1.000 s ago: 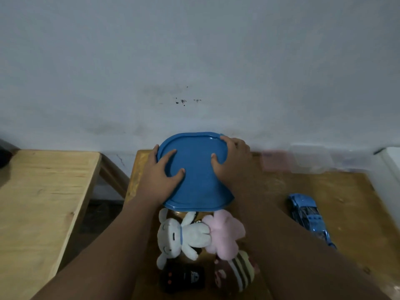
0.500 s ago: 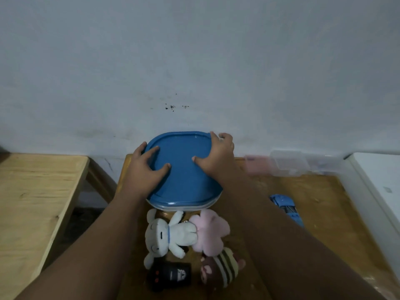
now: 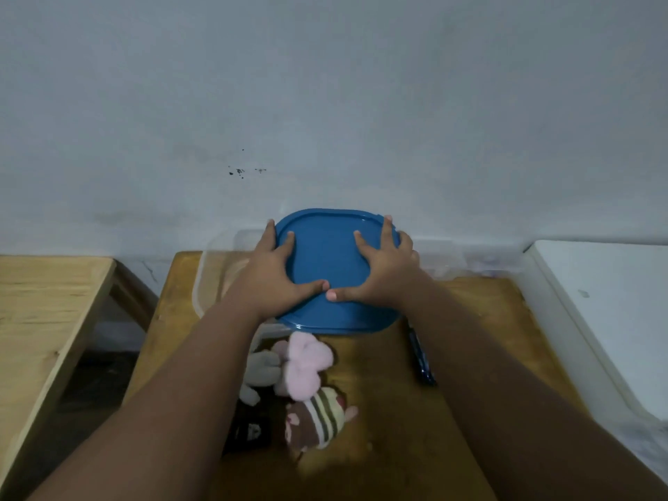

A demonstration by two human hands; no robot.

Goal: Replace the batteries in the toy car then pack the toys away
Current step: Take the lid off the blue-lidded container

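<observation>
Left hand point(image 3: 278, 271), right hand point(image 3: 385, 269) grip blue lid point(image 3: 325, 251) partly over clear container point(image 3: 208, 283). Plush toys point(image 3: 307, 363) on bench point(image 3: 390, 399); right forearm largely covers toy car point(image 3: 421, 359).

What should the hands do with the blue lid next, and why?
Probably lay the blue lid on the table at right. The left hand and right hand both grip it, the clear box is uncovered, and the plush toys lie outside it.

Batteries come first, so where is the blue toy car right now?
Head view: the blue toy car lies on the wooden table, right of the pink plush toy, mostly hidden by the right forearm.
</observation>
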